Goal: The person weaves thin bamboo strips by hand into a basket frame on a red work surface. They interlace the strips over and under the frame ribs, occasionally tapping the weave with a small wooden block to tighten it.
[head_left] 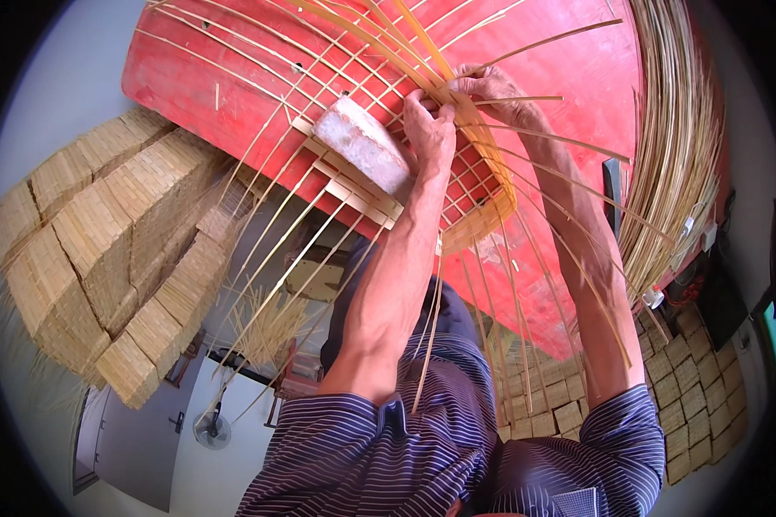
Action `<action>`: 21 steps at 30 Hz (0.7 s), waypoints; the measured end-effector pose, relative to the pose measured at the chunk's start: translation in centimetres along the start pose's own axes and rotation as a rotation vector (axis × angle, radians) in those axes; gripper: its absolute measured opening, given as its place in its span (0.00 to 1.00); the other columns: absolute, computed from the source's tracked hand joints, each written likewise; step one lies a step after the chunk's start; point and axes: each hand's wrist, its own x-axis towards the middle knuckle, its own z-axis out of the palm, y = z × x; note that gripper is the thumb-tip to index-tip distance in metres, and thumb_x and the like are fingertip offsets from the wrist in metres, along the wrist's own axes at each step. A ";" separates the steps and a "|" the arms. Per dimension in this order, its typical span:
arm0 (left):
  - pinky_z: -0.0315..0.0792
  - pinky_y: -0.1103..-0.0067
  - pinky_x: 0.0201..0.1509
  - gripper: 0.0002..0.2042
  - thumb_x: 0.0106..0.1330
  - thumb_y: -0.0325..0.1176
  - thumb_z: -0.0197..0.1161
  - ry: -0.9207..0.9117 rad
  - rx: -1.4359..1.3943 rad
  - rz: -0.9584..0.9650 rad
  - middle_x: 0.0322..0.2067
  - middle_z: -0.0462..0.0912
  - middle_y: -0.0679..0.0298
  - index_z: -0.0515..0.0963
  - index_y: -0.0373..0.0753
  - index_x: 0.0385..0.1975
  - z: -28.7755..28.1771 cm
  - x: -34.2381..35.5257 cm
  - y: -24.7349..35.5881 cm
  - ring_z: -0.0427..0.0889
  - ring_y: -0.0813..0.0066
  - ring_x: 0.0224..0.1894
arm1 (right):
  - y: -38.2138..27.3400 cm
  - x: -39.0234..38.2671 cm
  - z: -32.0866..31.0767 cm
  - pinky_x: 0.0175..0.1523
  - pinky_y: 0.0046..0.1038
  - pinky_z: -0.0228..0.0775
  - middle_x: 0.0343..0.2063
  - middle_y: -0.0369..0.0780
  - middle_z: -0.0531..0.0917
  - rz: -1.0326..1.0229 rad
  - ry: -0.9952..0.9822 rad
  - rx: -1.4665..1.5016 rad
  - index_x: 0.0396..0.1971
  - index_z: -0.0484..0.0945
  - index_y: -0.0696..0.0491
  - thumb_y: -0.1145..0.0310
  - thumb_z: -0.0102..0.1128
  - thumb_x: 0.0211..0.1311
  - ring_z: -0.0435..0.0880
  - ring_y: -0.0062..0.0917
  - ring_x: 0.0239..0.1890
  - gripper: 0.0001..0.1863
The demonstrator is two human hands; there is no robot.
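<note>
Cut off: we lose the band's far ends and several strips at the upper edge.
Hidden: we see a pale block [362, 145] covering part of the lattice, and the left forearm [386, 280] crossing in front of its near side; some of the right hand's fingertips disappear behind the band.
Basket direction: the part-woven basket [479, 226] has its long axis running from upper left to lower right, its rounded end toward the lower right.
Basket look: we find an open lattice of thin pale strips, loose ends fanning outward, with a smooth orange-yellow band [474, 121] curving round it.
Basket place: it lies on the red worktop [569, 103], strips overhanging the near edge.
Hands: our left hand [431, 121] curls thumb and fingers onto the band's inner side; our right hand [490, 89] pinches it just beside.
</note>
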 end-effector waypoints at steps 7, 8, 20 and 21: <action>0.74 0.64 0.51 0.23 0.56 0.27 0.69 -0.022 -0.118 -0.099 0.41 0.79 0.50 0.70 0.27 0.51 0.0 0.5 0.4 0.80 0.58 0.44 | 1.5 -0.2 -0.5 0.46 0.26 0.76 0.34 0.38 0.86 -0.004 -0.019 0.212 0.41 0.83 0.58 0.67 0.69 0.63 0.84 0.23 0.38 0.12; 0.74 0.64 0.51 0.23 0.57 0.27 0.69 -0.019 -0.098 -0.088 0.41 0.79 0.49 0.70 0.27 0.51 -0.3 0.5 0.4 0.80 0.58 0.44 | 1.3 -0.1 -0.3 0.47 0.27 0.77 0.35 0.39 0.87 0.018 -0.046 0.214 0.42 0.83 0.58 0.68 0.70 0.62 0.85 0.24 0.39 0.12; 0.72 0.64 0.50 0.12 0.64 0.27 0.58 -0.242 0.944 0.874 0.46 0.78 0.58 0.82 0.40 0.46 -7.8 13.1 8.6 0.76 0.62 0.48 | 0.2 0.6 4.8 0.43 0.27 0.71 0.29 0.33 0.85 -0.125 0.080 -0.151 0.36 0.85 0.55 0.62 0.71 0.60 0.80 0.19 0.34 0.12; 0.72 0.63 0.52 0.13 0.63 0.27 0.58 -0.295 1.030 1.025 0.49 0.77 0.58 0.82 0.41 0.46 -5.9 13.7 9.5 0.75 0.60 0.49 | 0.2 -0.6 3.3 0.43 0.27 0.71 0.29 0.33 0.85 -0.128 0.144 -0.146 0.36 0.85 0.56 0.62 0.70 0.60 0.80 0.19 0.34 0.12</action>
